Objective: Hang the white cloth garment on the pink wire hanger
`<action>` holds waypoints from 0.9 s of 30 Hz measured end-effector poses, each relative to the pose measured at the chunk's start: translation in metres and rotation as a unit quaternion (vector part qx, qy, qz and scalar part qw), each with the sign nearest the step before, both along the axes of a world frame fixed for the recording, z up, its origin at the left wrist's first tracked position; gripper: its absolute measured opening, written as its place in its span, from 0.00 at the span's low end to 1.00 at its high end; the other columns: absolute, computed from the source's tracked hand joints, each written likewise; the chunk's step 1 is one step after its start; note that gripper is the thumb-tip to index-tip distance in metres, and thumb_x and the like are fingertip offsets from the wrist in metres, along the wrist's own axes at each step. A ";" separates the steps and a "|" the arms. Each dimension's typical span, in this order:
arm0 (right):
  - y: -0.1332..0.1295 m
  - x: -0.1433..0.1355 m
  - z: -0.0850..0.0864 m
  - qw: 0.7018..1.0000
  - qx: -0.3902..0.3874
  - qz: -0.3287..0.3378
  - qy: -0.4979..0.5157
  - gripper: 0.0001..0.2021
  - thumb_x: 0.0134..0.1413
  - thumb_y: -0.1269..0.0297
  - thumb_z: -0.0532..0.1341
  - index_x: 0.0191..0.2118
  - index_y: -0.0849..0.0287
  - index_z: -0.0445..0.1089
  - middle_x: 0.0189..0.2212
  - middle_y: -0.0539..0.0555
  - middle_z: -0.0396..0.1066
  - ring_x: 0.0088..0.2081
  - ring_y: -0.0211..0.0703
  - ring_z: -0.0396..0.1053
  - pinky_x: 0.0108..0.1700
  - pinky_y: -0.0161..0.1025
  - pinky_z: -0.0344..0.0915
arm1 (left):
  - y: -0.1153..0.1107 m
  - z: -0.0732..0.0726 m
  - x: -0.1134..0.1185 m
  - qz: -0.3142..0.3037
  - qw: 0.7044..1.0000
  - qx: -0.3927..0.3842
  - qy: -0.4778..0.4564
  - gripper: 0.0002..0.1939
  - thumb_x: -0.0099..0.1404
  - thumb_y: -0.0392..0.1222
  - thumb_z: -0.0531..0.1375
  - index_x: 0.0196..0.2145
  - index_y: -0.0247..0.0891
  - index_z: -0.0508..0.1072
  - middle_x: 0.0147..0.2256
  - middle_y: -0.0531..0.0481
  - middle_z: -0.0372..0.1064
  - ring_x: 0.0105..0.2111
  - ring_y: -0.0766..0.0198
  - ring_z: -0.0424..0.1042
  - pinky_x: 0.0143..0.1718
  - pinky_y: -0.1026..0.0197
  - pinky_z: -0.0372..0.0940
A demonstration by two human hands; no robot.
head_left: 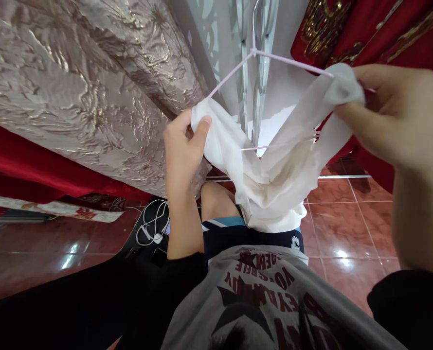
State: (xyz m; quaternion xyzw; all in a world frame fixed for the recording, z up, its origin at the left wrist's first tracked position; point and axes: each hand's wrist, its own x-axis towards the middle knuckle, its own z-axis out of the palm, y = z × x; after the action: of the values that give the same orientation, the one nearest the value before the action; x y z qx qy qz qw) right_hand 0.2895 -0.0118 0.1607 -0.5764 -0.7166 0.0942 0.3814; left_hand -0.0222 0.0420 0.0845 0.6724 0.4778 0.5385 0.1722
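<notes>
A white, slightly sheer garment hangs over both ends of a thin pale-pink wire hanger. My left hand pinches the cloth at the hanger's left end, thumb on top. At the opposite end, my right hand is closed on the bunched white fabric, its fingers partly behind the cloth. Between the hands the garment sags in a deep V, showing the hanger's lower bar. Its bottom folds lie against my lap. The exact kind of garment cannot be made out.
Shiny pink-gold patterned fabric fills the left side. Red cloth with gold ornament hangs at the upper right. White cable earphones lie on a black surface to my left. Reddish floor tiles show below.
</notes>
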 end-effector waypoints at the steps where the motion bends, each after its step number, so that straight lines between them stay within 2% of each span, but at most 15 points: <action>1: 0.000 -0.002 0.003 1.000 -0.007 0.004 -0.028 0.11 0.58 0.57 0.64 0.38 0.60 0.76 0.31 0.52 0.68 0.30 0.30 0.58 0.34 0.39 0.57 | -0.001 0.001 -0.001 0.000 1.000 -0.001 0.000 0.16 0.68 0.53 0.66 0.29 0.42 0.71 0.24 0.54 0.59 0.26 0.61 0.64 0.27 0.59 0.59; 3: -0.003 -0.004 0.011 0.999 -0.041 0.000 -0.033 0.12 0.53 0.56 0.67 0.39 0.58 0.76 0.30 0.52 0.68 0.31 0.34 0.64 0.35 0.43 0.62 | -0.002 0.002 -0.002 -0.003 1.000 -0.003 -0.003 0.15 0.68 0.53 0.66 0.30 0.42 0.72 0.24 0.53 0.59 0.26 0.61 0.64 0.27 0.59 0.59; 6: -0.008 -0.008 0.018 0.989 -0.104 0.048 0.094 0.10 0.48 0.56 0.69 0.36 0.52 0.77 0.25 0.51 0.67 0.32 0.42 0.72 0.34 0.47 0.68 | -0.001 0.003 -0.003 -0.010 1.000 0.001 -0.020 0.15 0.67 0.54 0.67 0.29 0.43 0.72 0.24 0.53 0.58 0.27 0.60 0.65 0.27 0.59 0.60; 8: -0.008 -0.016 0.010 0.970 -0.102 0.084 0.203 0.09 0.50 0.59 0.65 0.39 0.51 0.77 0.28 0.53 0.70 0.34 0.46 0.74 0.34 0.48 0.71 | -0.001 0.002 -0.003 -0.008 0.999 0.007 -0.036 0.17 0.66 0.54 0.68 0.27 0.43 0.70 0.23 0.53 0.57 0.28 0.59 0.66 0.27 0.59 0.61; 9: -0.006 -0.020 0.000 0.965 -0.086 0.096 0.227 0.13 0.50 0.61 0.64 0.43 0.52 0.77 0.35 0.54 0.73 0.38 0.48 0.75 0.37 0.50 0.73 | 0.000 0.001 -0.002 -0.005 0.999 0.008 -0.045 0.18 0.65 0.54 0.69 0.26 0.43 0.69 0.23 0.53 0.56 0.29 0.59 0.66 0.27 0.59 0.61; 10: -0.002 -0.025 -0.011 0.969 -0.060 0.096 0.219 0.19 0.50 0.62 0.63 0.50 0.53 0.74 0.43 0.56 0.73 0.45 0.52 0.75 0.43 0.53 0.75 | 0.000 0.000 -0.001 0.000 0.999 0.009 -0.053 0.19 0.64 0.53 0.69 0.26 0.43 0.68 0.23 0.53 0.57 0.29 0.59 0.67 0.27 0.59 0.61; 12: 0.007 -0.029 -0.035 0.991 -0.004 0.069 0.113 0.33 0.48 0.59 0.67 0.62 0.57 0.64 0.59 0.62 0.65 0.61 0.62 0.66 0.58 0.62 0.71 | -0.001 -0.001 0.001 0.009 0.998 0.007 -0.067 0.19 0.64 0.52 0.70 0.26 0.43 0.67 0.24 0.53 0.57 0.30 0.58 0.68 0.28 0.59 0.62; 14: 0.014 -0.028 -0.051 0.999 0.036 0.031 -0.018 0.40 0.46 0.51 0.71 0.63 0.56 0.60 0.66 0.66 0.57 0.67 0.67 0.57 0.62 0.63 0.67 | -0.003 -0.001 0.001 0.009 0.997 0.002 -0.072 0.19 0.64 0.52 0.70 0.26 0.42 0.67 0.24 0.53 0.59 0.31 0.59 0.68 0.28 0.59 0.62; 16: 0.016 -0.022 -0.049 0.995 0.034 0.009 -0.096 0.29 0.50 0.45 0.68 0.54 0.55 0.67 0.63 0.66 0.61 0.62 0.65 0.63 0.58 0.61 0.69 | -0.005 0.000 0.000 -0.001 0.998 -0.011 -0.066 0.20 0.64 0.52 0.70 0.26 0.42 0.66 0.25 0.53 0.60 0.30 0.59 0.68 0.28 0.60 0.61; 18: 0.010 -0.015 -0.030 0.991 -0.002 -0.010 -0.137 0.17 0.59 0.45 0.62 0.41 0.55 0.73 0.51 0.62 0.71 0.49 0.55 0.71 0.52 0.56 0.70 | -0.007 0.002 -0.001 -0.015 0.998 -0.025 -0.059 0.19 0.64 0.53 0.70 0.26 0.42 0.67 0.25 0.52 0.62 0.30 0.60 0.67 0.27 0.60 0.60; 19: 0.006 -0.013 -0.019 0.989 -0.017 -0.033 -0.144 0.16 0.61 0.48 0.59 0.36 0.55 0.73 0.42 0.60 0.74 0.43 0.50 0.72 0.49 0.54 0.69 | -0.008 0.003 -0.001 -0.019 0.998 -0.029 -0.060 0.19 0.64 0.54 0.70 0.26 0.42 0.68 0.26 0.52 0.63 0.30 0.60 0.67 0.27 0.60 0.60; 21: -0.005 -0.014 0.001 0.986 -0.028 -0.095 -0.133 0.15 0.64 0.52 0.58 0.30 0.56 0.72 0.28 0.56 0.70 0.34 0.44 0.69 0.45 0.51 0.67 | -0.008 0.003 0.000 -0.021 0.997 -0.031 -0.064 0.19 0.64 0.54 0.70 0.27 0.42 0.69 0.26 0.52 0.63 0.29 0.61 0.66 0.26 0.60 0.59; 22: -0.009 -0.016 0.006 0.986 -0.017 -0.116 -0.121 0.14 0.63 0.54 0.59 0.30 0.55 0.72 0.26 0.55 0.68 0.32 0.43 0.68 0.43 0.50 0.66 | -0.008 0.002 0.001 -0.020 0.997 -0.028 -0.065 0.18 0.64 0.54 0.70 0.27 0.42 0.69 0.26 0.52 0.63 0.29 0.61 0.66 0.26 0.60 0.59; 24: -0.014 -0.025 0.003 0.990 0.036 -0.099 -0.096 0.13 0.63 0.54 0.60 0.31 0.55 0.71 0.28 0.54 0.69 0.34 0.44 0.70 0.43 0.50 0.67 | -0.008 0.000 0.005 -0.017 0.998 -0.021 -0.061 0.18 0.65 0.54 0.69 0.28 0.42 0.70 0.26 0.52 0.63 0.29 0.61 0.66 0.26 0.61 0.60; 27: -0.009 -0.046 -0.033 0.992 0.094 0.048 -0.065 0.12 0.66 0.52 0.57 0.41 0.53 0.73 0.39 0.55 0.75 0.43 0.49 0.74 0.48 0.51 0.71 | -0.007 -0.005 0.009 -0.012 0.999 -0.006 -0.051 0.17 0.66 0.55 0.68 0.29 0.42 0.71 0.26 0.52 0.64 0.29 0.61 0.66 0.27 0.60 0.61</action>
State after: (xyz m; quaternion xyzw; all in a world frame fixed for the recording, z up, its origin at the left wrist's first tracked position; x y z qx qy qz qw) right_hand 0.2433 -0.0211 0.1281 -0.5076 -0.7723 0.0067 0.3819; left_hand -0.0130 0.0347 0.0796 0.6488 0.4635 0.5669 0.2072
